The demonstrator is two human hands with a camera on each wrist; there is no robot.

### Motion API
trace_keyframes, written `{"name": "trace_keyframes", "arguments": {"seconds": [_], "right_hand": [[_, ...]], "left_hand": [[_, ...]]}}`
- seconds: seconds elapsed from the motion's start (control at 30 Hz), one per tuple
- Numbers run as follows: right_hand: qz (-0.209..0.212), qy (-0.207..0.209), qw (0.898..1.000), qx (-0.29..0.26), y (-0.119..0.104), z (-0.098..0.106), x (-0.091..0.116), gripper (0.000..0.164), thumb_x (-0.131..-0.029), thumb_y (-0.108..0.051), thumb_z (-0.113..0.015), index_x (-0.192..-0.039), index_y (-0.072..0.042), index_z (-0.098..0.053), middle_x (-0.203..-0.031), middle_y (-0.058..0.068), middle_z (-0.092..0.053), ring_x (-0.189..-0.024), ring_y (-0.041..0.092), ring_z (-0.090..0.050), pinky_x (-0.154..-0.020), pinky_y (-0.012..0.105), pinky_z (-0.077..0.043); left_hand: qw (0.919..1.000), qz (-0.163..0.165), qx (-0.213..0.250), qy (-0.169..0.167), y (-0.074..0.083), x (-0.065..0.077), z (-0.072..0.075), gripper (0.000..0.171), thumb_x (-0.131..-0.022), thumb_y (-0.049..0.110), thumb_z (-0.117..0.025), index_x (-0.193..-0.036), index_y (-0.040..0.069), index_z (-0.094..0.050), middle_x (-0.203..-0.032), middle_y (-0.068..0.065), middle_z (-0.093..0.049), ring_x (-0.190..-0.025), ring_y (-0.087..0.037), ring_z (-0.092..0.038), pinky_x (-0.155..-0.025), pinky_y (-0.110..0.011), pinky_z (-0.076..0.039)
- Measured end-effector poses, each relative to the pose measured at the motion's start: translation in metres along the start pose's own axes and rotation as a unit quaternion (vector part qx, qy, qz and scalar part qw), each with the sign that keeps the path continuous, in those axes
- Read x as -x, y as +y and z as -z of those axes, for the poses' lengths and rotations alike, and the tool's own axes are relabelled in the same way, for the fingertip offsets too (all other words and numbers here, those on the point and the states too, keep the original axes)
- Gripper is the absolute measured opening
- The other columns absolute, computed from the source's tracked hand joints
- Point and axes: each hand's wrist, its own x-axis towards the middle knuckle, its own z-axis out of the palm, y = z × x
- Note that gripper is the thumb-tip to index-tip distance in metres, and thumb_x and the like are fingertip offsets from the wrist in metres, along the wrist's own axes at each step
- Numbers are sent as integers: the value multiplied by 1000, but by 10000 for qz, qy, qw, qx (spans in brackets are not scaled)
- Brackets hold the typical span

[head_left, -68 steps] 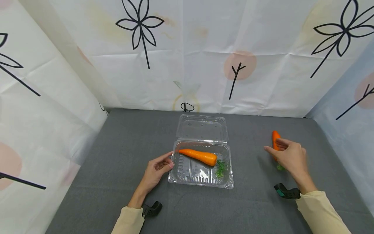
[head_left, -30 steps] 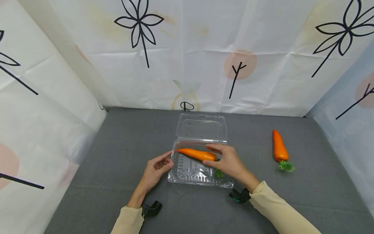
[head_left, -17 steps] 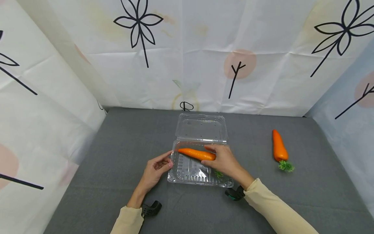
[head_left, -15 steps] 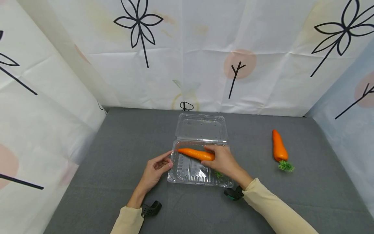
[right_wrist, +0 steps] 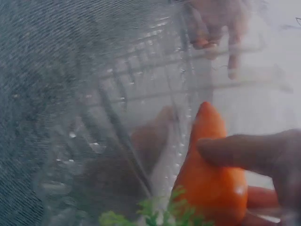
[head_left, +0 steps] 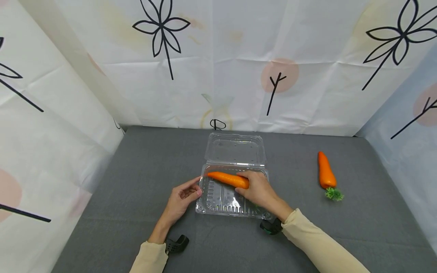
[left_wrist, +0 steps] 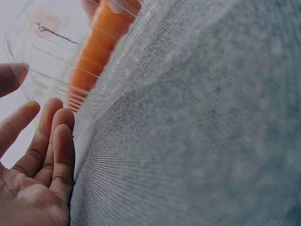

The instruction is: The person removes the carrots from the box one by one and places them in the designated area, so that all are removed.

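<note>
A carrot [head_left: 223, 177] with a leafy green top lies slantwise in the base of a clear plastic clamshell container [head_left: 218, 210], its tip toward the left wall. My right hand [head_left: 259, 189] grips the thick end between thumb and fingers, hiding most of the greens in the head view. Those greens [right_wrist: 150, 212] show at the bottom of the right wrist view. My left hand [head_left: 181, 199] touches the container's left edge with thumb and index fingertips; the other fingers are loosely bent. The lid [head_left: 235, 149] stands hinged back, away from me.
Another carrot [head_left: 326, 172] with a green tuft [head_left: 334, 194] lies on the grey cloth [head_left: 153, 159] to the right. Patterned white sheets [head_left: 239, 83] rise behind and at both sides of the table. Each wrist wears a black camera.
My right hand has come left from the other carrot to the one in the container and taken hold of it. That carrot has shifted slightly left and up. The left hand has stayed put.
</note>
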Motion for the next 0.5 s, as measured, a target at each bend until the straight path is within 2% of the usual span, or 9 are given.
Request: {"name": "trace_keyframes", "arguments": {"seconds": [0.13, 0.3, 0.5], "right_hand": [[165, 99, 9993, -330, -2, 8, 3, 51, -80, -13, -86, -126, -1, -70, -113, 15, -71, -76, 15, -58, -64, 31, -48], [385, 472, 9961, -634, -3, 24, 9, 47, -81, -13, -86, -124, -1, -71, -111, 15, -72, -73, 14, -57, -60, 28, -48], [241, 987, 9886, -1111, 0, 50, 18, 47, -83, -11, -85, -126, 0, -70, -112, 19, -71, -73, 19, -60, -55, 27, -48]], "left_hand": [[10000, -18, -13, 19, 1, 0, 0, 44, -96, 3, -69, -137, -5, -59, -100, -16, -64, -87, -11, -61, -78, -20, -50], [9999, -121, 50, -3, -1, 0, 0, 44, -95, 1, -69, -137, -6, -59, -99, -16, -64, -87, -11, -62, -79, -20, -51], [9998, -172, 86, -44, -3, -1, 0, 45, -95, -1, -68, -138, -7, -58, -99, -17, -64, -88, -9, -62, -79, -20, -51]]}}
